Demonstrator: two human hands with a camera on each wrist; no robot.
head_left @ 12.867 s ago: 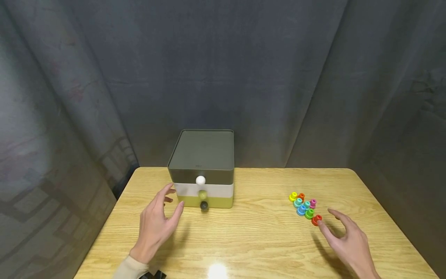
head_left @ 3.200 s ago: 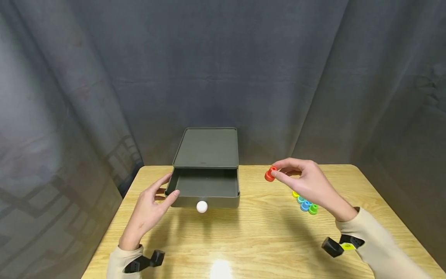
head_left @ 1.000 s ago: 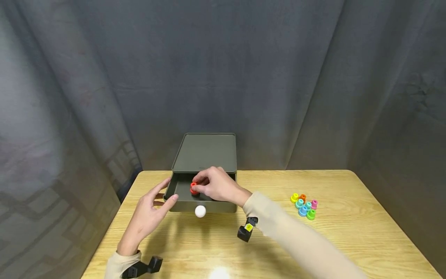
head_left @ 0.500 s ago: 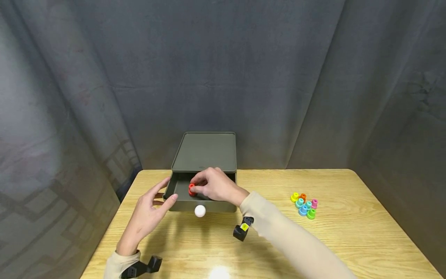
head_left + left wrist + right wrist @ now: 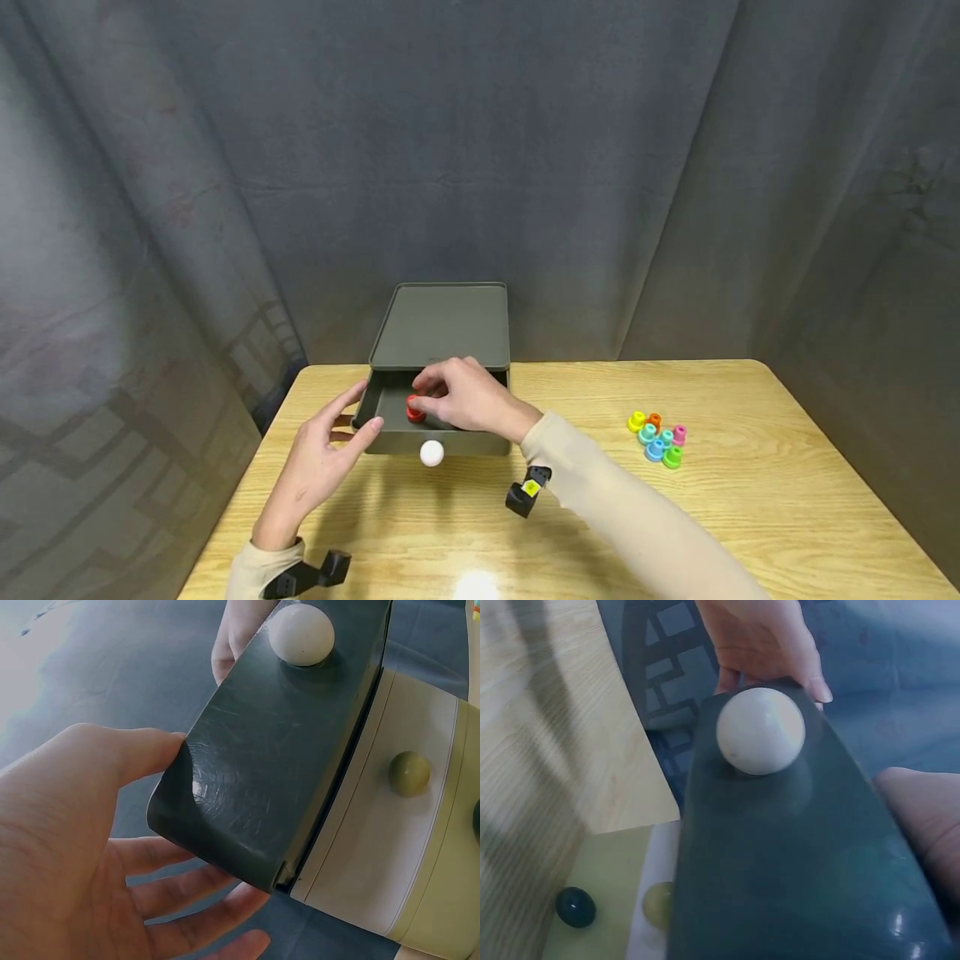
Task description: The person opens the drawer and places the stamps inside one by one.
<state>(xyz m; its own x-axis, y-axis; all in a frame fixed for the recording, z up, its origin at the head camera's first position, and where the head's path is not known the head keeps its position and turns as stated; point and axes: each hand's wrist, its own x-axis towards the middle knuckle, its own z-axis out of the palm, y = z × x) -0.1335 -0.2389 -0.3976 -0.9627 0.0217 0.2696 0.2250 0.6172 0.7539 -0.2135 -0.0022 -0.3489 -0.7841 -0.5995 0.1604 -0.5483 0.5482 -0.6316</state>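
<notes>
The dark grey top drawer [image 5: 465, 444], with a white round knob [image 5: 432, 453], stands pulled out of a small stacked drawer cabinet [image 5: 442, 325]. My left hand [image 5: 318, 458] holds the drawer's left front corner; in the left wrist view its thumb [image 5: 154, 750] lies at the upper edge and the fingers reach around the side. Inside the drawer, towards the left, a red stepped peg [image 5: 415, 411] stands upright on the floor. Over the drawer is my right hand [image 5: 468, 400], thumb and index finger parted around the peg's top. The drawer front hides the peg in both wrist views.
Several coloured pegs [image 5: 654, 450] stand grouped on the right of the wooden table [image 5: 757, 500]. Below the drawer are a white drawer [image 5: 367, 795] with an olive knob [image 5: 409, 774] and a yellow-green drawer [image 5: 592, 870] with a dark knob [image 5: 575, 907]. Grey curtains [image 5: 570, 183] surround the table.
The top drawer was pulled out earlier. My right hand carried the red peg from the table into the drawer, and its fingers have just loosened around it. The left hand stays at the corner.
</notes>
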